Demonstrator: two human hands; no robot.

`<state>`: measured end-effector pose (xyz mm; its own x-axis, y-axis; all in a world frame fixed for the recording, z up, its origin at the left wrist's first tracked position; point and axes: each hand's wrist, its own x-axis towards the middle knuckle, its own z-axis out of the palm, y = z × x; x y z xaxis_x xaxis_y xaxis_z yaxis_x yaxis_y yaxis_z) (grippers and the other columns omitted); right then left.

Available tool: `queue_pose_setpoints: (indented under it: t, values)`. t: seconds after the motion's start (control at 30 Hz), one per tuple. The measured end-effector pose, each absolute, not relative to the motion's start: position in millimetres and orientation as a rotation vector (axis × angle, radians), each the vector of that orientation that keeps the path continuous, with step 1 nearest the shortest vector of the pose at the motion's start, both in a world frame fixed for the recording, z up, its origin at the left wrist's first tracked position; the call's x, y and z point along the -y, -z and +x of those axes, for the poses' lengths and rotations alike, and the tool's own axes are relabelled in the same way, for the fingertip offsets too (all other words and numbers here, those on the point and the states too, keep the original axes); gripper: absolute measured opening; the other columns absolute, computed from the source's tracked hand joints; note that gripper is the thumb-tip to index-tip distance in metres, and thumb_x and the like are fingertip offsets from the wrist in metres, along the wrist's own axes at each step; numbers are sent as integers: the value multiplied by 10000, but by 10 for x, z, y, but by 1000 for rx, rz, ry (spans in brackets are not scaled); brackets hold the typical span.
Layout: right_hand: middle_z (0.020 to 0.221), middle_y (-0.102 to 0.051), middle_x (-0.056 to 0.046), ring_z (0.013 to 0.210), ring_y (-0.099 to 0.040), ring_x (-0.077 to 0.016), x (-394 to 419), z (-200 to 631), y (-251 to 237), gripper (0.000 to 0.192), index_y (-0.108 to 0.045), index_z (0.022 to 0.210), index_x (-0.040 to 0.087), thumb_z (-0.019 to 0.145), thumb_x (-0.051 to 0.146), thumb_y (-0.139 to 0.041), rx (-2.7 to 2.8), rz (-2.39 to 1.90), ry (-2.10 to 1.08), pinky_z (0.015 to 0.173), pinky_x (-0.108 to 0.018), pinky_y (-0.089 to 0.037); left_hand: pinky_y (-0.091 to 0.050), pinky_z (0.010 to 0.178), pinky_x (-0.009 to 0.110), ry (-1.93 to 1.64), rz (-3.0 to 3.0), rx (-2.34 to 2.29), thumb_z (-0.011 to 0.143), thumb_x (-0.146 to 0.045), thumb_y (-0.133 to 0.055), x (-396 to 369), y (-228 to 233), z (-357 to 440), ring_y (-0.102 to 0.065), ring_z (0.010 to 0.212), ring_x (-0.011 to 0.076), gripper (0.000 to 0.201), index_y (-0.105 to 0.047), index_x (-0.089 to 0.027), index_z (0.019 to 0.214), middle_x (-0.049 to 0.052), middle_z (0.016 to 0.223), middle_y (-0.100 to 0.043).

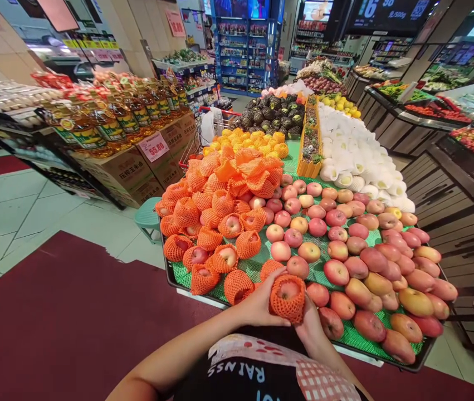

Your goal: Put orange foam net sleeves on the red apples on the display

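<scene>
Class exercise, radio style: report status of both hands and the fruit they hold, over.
Left hand and right hand both grip one apple in orange foam net. Held over front edge of fruit display. Bare apples right, netted apples left. Nothing blocking.

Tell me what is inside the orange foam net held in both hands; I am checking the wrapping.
The orange foam net holds a reddish apple, visible only through the top opening. The rest of it is covered by the net and both hands.

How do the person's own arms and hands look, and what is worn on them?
Both forearms are bare: no sleeves reach them, and no gloves, watch or rings show on the left hand or the right hand. Below them lies a black garment with pale printed letters, and a red-and-white checked cloth with a white, red-dotted part.
</scene>
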<state>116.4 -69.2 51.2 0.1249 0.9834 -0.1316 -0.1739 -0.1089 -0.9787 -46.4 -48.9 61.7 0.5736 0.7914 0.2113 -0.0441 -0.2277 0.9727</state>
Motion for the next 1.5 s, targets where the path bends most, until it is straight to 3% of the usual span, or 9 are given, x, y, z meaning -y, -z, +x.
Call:
queue_pose_setpoints:
  t: [0.23, 0.33, 0.47, 0.57, 0.73, 1.07, 1.23, 1.33, 1.5]
  values:
    - [1056, -728, -44, 938, -695, -265, 723, 1137, -464, 390, -677, 1048, 287, 798, 581, -735, 881, -1293, -1484, 737, -385, -580, -366, 1172, 494, -1220, 1456, -959, 608, -293, -889, 331, -445, -670, -515, 1311, 334, 870, -460, -208, 1360, 125, 1384, -537]
    - [1145, -688, -80, 933, -678, -261, 567, 1190, -450, 372, -646, 1055, 251, 793, 494, -749, 1215, -1397, -1256, 779, -408, -566, -360, 1169, 507, -1473, 1487, -1302, 647, -318, -852, 129, -408, -908, -508, 1296, 325, 813, -439, -209, 1338, 124, 1358, -510]
    - [1323, -612, -153, 1222, -576, -371, 363, 1208, -402, 427, -591, 1254, 218, 860, 371, -647, 1831, -1579, -654, 1019, -570, -484, -354, 1180, 526, -1499, 1721, -1559, 707, -201, -764, -5, -331, -1103, -447, 1352, 328, 702, -463, -220, 1342, 128, 1365, -442]
    - [1357, -578, -195, 1297, -521, -420, 310, 1170, -365, 551, -540, 1379, 176, 855, 305, -652, 2093, -1705, -398, 1051, -590, -465, -405, 1145, 529, -1240, 1845, -1619, 666, -99, -738, 48, -242, -1024, -449, 1338, 338, 759, -474, -232, 1365, 129, 1367, -421]
    - [1443, -561, -196, 1329, -524, -401, 336, 1167, -297, 577, -507, 1461, 171, 895, 224, -603, 2269, -1713, -251, 1033, -539, -510, -419, 1133, 505, -1012, 1916, -1739, 685, -68, -714, 223, -136, -748, -427, 1337, 338, 761, -468, -229, 1386, 138, 1405, -430]
    - [1470, -613, -104, 1360, -572, -296, 308, 1499, -284, 504, -550, 1434, 248, 945, 347, -625, 2106, -1354, -566, 1143, -515, -478, -431, 1096, 453, -568, 1840, -1896, 719, -244, -787, 129, -135, -732, -461, 1318, 344, 826, -393, -203, 1443, 135, 1326, -489]
    - [1375, -663, -118, 1278, -601, -304, 319, 1692, -331, 376, -612, 1336, 237, 973, 329, -579, 1926, -1415, -256, 1100, -531, -492, -404, 1123, 467, -530, 1866, -1896, 719, -251, -793, 73, -103, -705, -443, 1345, 361, 867, -356, -165, 1463, 168, 1368, -451]
    - [1424, -599, -168, 1300, -538, -362, 223, 1781, -270, 482, -566, 1390, 187, 939, 353, -603, 1925, -1548, -46, 1091, -585, -460, -320, 1187, 528, -510, 1903, -1790, 686, -336, -841, 67, -107, -761, -376, 1404, 399, 961, -330, -145, 1477, 195, 1417, -419]
    - [1341, -620, -163, 1222, -556, -371, -11, 1821, -161, 591, -533, 1389, 176, 840, 340, -679, 2011, -1658, -57, 1063, -557, -470, -286, 1196, 595, -436, 1865, -1549, 692, -540, -828, 54, -211, -1004, -252, 1490, 459, 1075, -290, -133, 1529, 246, 1490, -352]
